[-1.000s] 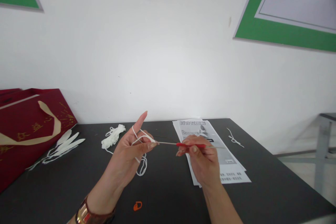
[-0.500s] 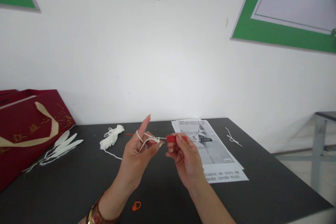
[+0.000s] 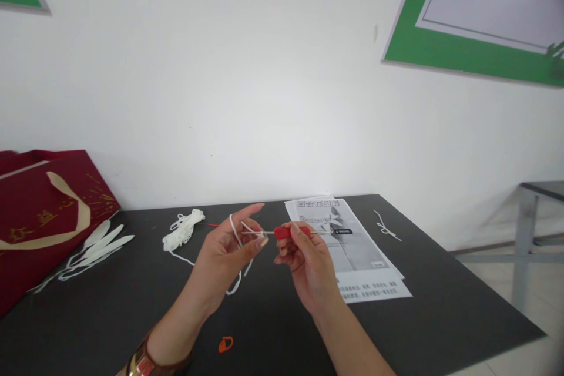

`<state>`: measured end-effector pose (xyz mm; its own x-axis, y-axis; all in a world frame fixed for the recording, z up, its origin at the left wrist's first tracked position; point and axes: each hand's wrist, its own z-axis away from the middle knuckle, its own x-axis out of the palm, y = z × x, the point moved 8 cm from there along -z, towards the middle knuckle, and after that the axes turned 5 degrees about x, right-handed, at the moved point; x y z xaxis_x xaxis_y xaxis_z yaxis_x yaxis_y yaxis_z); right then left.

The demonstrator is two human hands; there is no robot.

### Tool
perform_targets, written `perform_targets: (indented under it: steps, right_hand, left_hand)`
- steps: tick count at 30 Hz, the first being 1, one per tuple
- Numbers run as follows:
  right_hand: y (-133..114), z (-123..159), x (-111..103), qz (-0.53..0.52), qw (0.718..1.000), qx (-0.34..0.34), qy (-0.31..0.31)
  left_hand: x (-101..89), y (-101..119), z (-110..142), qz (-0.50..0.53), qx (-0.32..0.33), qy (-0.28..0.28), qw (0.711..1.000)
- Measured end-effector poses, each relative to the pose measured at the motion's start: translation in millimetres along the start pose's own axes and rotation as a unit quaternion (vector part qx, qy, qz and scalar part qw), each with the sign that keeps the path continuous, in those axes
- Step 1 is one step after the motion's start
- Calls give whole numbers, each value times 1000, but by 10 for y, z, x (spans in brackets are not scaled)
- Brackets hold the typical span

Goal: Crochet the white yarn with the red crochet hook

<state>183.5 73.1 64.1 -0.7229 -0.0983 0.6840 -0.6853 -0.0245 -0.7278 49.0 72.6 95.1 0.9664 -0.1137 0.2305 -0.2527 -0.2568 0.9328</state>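
My right hand (image 3: pixel 304 252) is closed around the red handle of a crochet hook (image 3: pixel 286 232), whose thin metal shaft points left. White yarn (image 3: pixel 233 228) loops over the index finger of my left hand (image 3: pixel 229 247), and thumb and fingers pinch it near the hook's shaft. Loose yarn hangs below the left hand. The hook's tip lies among the yarn and fingers, too small to make out clearly. A strand leads from the left hand's side to a bundle of white yarn (image 3: pixel 183 229) on the black table (image 3: pixel 264 329).
An orange stitch marker (image 3: pixel 225 344) lies near the front. Printed sheets (image 3: pixel 374 282) are behind my right hand, with a short knotted yarn piece (image 3: pixel 386 228) beyond. White leaf-shaped pieces (image 3: pixel 99 247) lie beside a dark red bag (image 3: pixel 39 217) at left.
My left index finger has bent down from upright to point right. A loop of yarn now hangs below the left hand, and more of the hook's shaft shows. The view has shifted slightly.
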Motion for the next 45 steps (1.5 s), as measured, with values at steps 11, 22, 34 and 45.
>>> perform_targets:
  steps: [11, 22, 34, 45]
  right_hand:
    - [48, -3, -16, 1, 1000, 5, 4]
    - [-8, -34, -61, 30, 999, -11, 7]
    - [41, -85, -117, -19, 999, 35, 7]
    - [161, -99, -154, -91, 991, 97, 18]
  left_hand:
    - [-2, -61, 35, -9, 5, 29, 1000]
    - [-4, -4, 47, -46, 5, 50, 998]
    - [11, -88, 26, 33, -21, 7, 999]
    - [-25, -82, 34, -65, 51, 20, 996]
